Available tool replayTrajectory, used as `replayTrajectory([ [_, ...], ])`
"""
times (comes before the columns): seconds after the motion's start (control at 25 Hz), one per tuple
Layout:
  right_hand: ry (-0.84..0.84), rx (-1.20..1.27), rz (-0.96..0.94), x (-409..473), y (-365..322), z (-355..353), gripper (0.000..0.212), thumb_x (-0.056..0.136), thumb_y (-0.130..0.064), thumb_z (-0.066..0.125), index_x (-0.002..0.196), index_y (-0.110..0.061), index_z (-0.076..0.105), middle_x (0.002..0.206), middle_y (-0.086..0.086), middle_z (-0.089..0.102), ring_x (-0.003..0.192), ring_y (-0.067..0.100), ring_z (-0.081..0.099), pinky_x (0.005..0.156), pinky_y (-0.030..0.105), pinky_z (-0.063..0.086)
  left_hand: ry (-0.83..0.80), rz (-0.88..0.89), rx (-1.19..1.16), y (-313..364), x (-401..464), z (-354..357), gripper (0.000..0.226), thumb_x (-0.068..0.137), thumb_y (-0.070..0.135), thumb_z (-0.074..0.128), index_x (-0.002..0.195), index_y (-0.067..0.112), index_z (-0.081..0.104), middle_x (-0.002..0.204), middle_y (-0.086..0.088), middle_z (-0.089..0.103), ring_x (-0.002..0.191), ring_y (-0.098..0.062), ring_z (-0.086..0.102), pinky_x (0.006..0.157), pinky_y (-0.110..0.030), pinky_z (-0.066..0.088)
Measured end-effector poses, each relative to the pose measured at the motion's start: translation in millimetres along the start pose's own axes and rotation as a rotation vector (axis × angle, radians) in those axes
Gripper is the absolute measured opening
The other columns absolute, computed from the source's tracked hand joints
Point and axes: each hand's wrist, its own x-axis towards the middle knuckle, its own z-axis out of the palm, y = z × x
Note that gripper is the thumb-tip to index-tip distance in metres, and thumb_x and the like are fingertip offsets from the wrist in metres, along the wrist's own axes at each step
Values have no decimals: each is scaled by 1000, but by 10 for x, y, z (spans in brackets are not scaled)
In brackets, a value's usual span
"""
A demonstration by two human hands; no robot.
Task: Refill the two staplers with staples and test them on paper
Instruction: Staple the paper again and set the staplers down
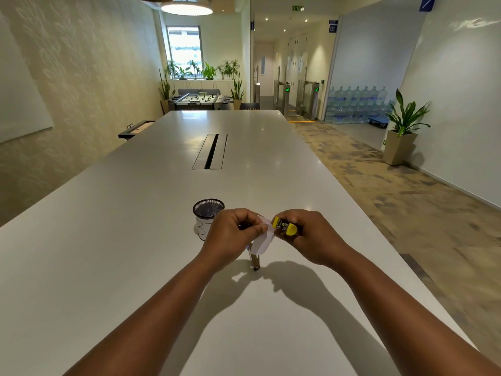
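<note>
My right hand [306, 234] grips a small yellow stapler [283, 226] above the table, its jaws pointing left toward a piece of white paper [261, 240]. My left hand [230, 236] pinches that paper at its upper edge, and the paper's tip sits at the stapler's mouth. Below the paper, a second stapler [254, 260] lies on the white table [135, 253], mostly hidden; only its metal end and a bit of blue show. A dark object peeks out by my left fingers; I cannot tell what it is.
A black mesh cup [208, 210] stands just left of my left hand, with a white sheet bearing black marks against its front. A cable slot [211, 151] is set in the table's middle. The table's right edge runs close beside my right arm.
</note>
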Motion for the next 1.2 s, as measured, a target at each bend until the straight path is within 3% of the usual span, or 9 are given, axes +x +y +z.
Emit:
replayTrajectory([
  [0.12,-107,-83,-14,17,-11,-59,14,90,-22,76,103,-27,76,95,-8,75,84,16,66,73,38,56,-21,-32,21,-18,6,16,10,83,12,82,77,18,77,84,2,78,81,-22,73,73,-39,61],
  [0.36,-153,-317,-47,35,18,-35,7,89,-30,73,95,-26,76,82,-2,74,72,21,63,65,42,54,-58,-21,162,-72,14,68,16,82,15,83,71,23,74,71,12,73,67,6,64,67,-27,53],
  [0.52,-49,-81,20,5,74,5,6,86,-21,81,90,-23,77,81,-11,74,73,14,66,68,37,56,-31,-13,172,-71,31,70,20,85,18,81,69,24,70,72,10,72,64,1,61,65,-28,52],
  [0.68,94,236,128,-30,77,113,30,83,-9,82,81,-36,72,78,-15,71,71,6,63,68,28,55,-20,-9,112,-61,38,84,21,87,19,79,71,22,64,69,-3,71,63,-17,64,64,-38,55],
  [0.76,177,439,162,-42,74,151,29,81,0,81,88,-26,72,83,-14,71,74,4,65,70,19,55,-18,-35,-40,-45,29,86,20,86,12,79,80,21,62,68,-7,70,64,-24,68,66,-42,58],
  [0.92,266,683,232,-42,47,164,22,82,1,80,94,-16,71,81,-7,74,71,5,68,63,15,53,-19,-154,-318,3,34,95,23,85,5,79,102,13,65,70,-3,74,69,-13,70,67,-27,60],
  [1.04,281,736,236,-33,27,168,20,81,1,81,90,-15,72,75,-11,73,62,1,63,56,11,47,-6,-222,-444,45,35,121,11,86,2,77,89,11,72,71,-3,74,68,-10,70,64,-22,59],
  [1.2,294,768,235,-39,23,170,20,82,2,80,91,-13,71,73,-12,72,62,1,63,55,12,47,-19,-256,-518,65,33,137,12,87,6,76,80,16,78,78,-5,76,74,-10,73,66,-22,58],
])
